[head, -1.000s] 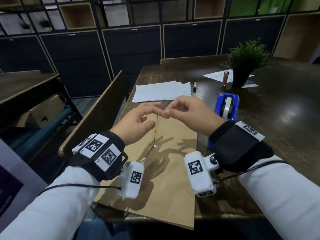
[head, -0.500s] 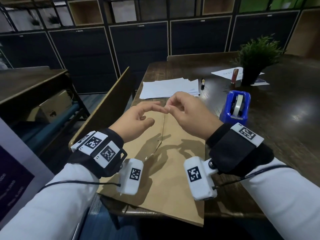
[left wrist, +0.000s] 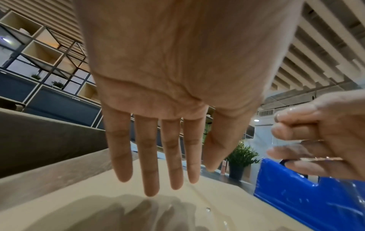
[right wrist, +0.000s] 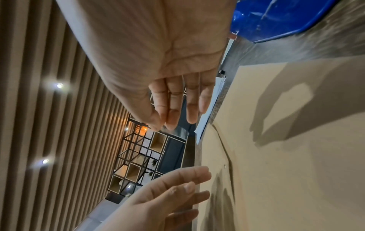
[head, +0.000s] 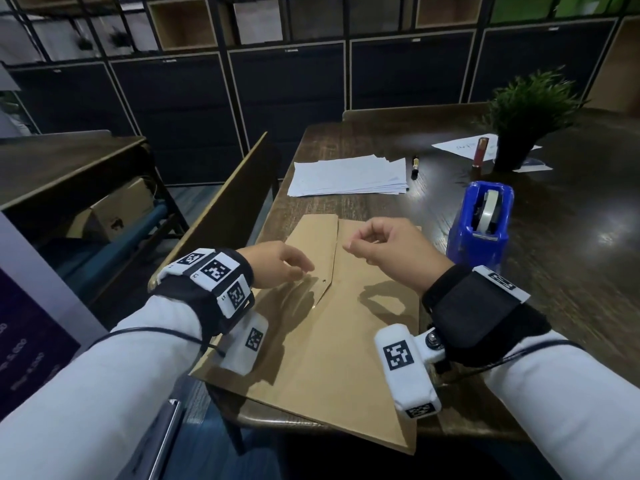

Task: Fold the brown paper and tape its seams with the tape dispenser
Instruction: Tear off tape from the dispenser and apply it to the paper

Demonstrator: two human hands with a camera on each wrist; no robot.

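Observation:
The folded brown paper (head: 346,341) lies flat on the dark table (head: 571,271), its overlapping seam running away from me. My left hand (head: 298,271) hovers just above the seam's left flap with fingers (left wrist: 152,164) straight and spread, holding nothing that I can make out. My right hand (head: 356,242) is raised over the far end of the seam, thumb and fingertips pinching a short strip of clear tape (right wrist: 178,132). The blue tape dispenser (head: 479,233) stands to the right of that hand, beside the paper.
A stack of white sheets (head: 349,176) and a pen (head: 414,164) lie beyond the brown paper. A potted plant (head: 519,133) and a red tube (head: 479,152) stand at the far right. A wooden bench back (head: 221,202) borders the table's left edge.
The hands, whose fingertips met in the air, have parted and dropped toward the paper. The left hand moved down and left with its fingers spread; the right keeps its pinch.

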